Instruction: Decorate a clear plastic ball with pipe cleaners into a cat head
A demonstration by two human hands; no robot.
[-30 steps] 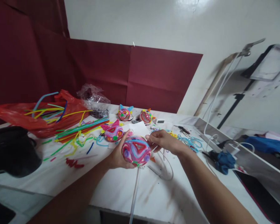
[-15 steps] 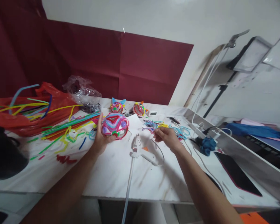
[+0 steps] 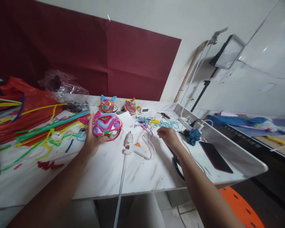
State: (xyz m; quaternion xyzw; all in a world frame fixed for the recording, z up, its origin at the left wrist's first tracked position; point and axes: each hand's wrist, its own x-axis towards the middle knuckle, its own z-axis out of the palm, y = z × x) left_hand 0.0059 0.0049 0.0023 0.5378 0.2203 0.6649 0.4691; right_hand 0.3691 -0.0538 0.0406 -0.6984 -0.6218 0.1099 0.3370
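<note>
My left hand [image 3: 94, 141] holds a rounded animal-face craft [image 3: 107, 126] covered in pink, blue and purple pipe cleaners, with a red triangle on top and a pink ear at its left. My right hand [image 3: 167, 136] hovers over the table to the right, fingers curled together; whatever they may pinch is too small to make out. Between the hands lies a white glue gun [image 3: 130, 145], a long clear glue stick [image 3: 120, 190] coming out of its rear. Partly hidden under my right forearm is a black looped handle [image 3: 178, 169].
Two similar crafts [image 3: 107, 104] stand at the back beside a small white display [image 3: 144, 110]. Pipe cleaners [image 3: 52, 125] and a red plastic bag [image 3: 33, 107] spread over the left. Cut scraps [image 3: 147, 121], a power strip with cables, and a black phone-like slab [image 3: 215, 156] lie right.
The view has swung to the right, so everything sits further left. My right hand has drawn slightly back from the scraps, fingers more curled. My left hand keeps its hold on the craft.
</note>
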